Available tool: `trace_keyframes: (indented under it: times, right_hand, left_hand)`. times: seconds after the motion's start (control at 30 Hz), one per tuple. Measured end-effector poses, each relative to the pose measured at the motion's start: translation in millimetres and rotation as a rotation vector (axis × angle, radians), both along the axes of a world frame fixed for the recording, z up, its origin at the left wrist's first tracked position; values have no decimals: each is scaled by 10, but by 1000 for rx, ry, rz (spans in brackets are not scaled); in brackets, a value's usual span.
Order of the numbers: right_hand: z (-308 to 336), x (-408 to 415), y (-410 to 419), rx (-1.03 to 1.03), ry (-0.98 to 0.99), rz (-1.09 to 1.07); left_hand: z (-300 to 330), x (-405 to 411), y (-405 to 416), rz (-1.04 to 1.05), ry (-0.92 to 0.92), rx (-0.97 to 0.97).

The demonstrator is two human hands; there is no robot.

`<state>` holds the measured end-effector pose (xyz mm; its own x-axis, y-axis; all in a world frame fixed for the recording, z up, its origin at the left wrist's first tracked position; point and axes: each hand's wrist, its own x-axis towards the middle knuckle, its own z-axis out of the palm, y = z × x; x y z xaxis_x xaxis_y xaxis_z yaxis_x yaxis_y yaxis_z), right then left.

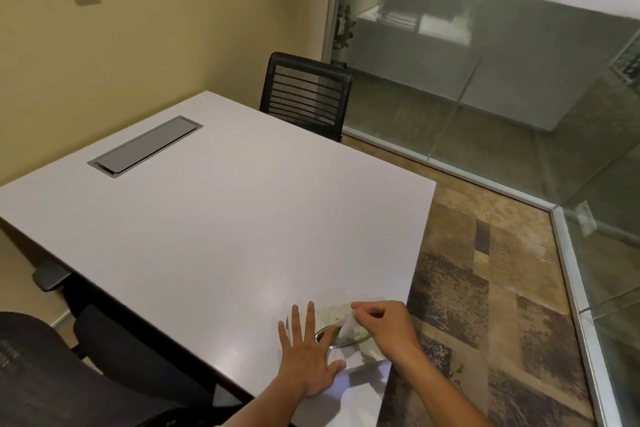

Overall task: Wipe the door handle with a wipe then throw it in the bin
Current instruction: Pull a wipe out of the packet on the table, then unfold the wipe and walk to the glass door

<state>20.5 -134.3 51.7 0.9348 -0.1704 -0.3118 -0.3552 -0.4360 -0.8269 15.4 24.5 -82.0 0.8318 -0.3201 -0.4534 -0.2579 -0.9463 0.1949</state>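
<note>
While the left hand (pixel 306 359) lies flat with fingers spread on the wipe pack (pixel 330 314) at the near right corner of the white table (pixel 221 218), the right hand (pixel 384 326) pinches a white wipe (pixel 347 327) — it rises from the pack's opening. Two black chairs (pixel 306 94) stand by — one far, one near left.

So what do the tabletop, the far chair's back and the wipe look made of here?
The tabletop looks like smooth white laminate: an even surface with a soft sheen. The far chair's back seems to be black mesh, since light shows through its weave. The wipe, pinched by the right hand above the pack, looks like thin white nonwoven cloth, crumpled; whether it is damp is unclear.
</note>
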Motion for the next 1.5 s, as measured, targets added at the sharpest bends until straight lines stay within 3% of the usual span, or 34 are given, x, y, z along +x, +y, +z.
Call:
trace_keyframes:
  times: [0.1, 0.2, 0.27, 0.4, 0.5, 0.6, 0.7, 0.83, 1.03, 1.17, 1.27, 1.5]
  right_hand:
    - [120, -2, -11, 50, -8, -29]
    - [225, -2, -24, 75, -22, -46]
    - [286, -14, -45, 117, -39, -72]
    - [385, -10, -72, 232, -47, -141]
    - [439, -32, -101, 303, -43, -179]
    - [488, -68, -154, 341, -57, -213]
    - [556, -137, -224, 384, -75, -219]
    - [686, -268, -326, 400, -121, -187]
    - [849, -477, -561, 471, -172, -287]
    - [930, -611, -758, 553, -196, -409]
    - [975, -724, -915, 558, -213, -470]
    - [1064, -1053, -1353, 617, -247, -571]
  left_hand:
    - [18, -14, 11, -3, -6, -27]
    - [2, -61, 40, -8, -345, -41]
    - [59, -77, 22, -33, -449, -20]
    - [-3, 27, -9, -16, 10, 7]
    - [168, 98, -59, 11, 121, 57]
    - [425, 239, -88, 38, 126, -35]
    - [784, 400, -116, 171, 147, -404]
    - [1266, 487, -186, 427, 434, -1053]
    - [1580, 470, -448, 189, 675, -1260]
    - [1676, 447, -648, 47, 663, -1353]
    - [1735, 446, -825, -17, 558, -1307]
    - [2032, 422, -1357, -175, 530, -1240]
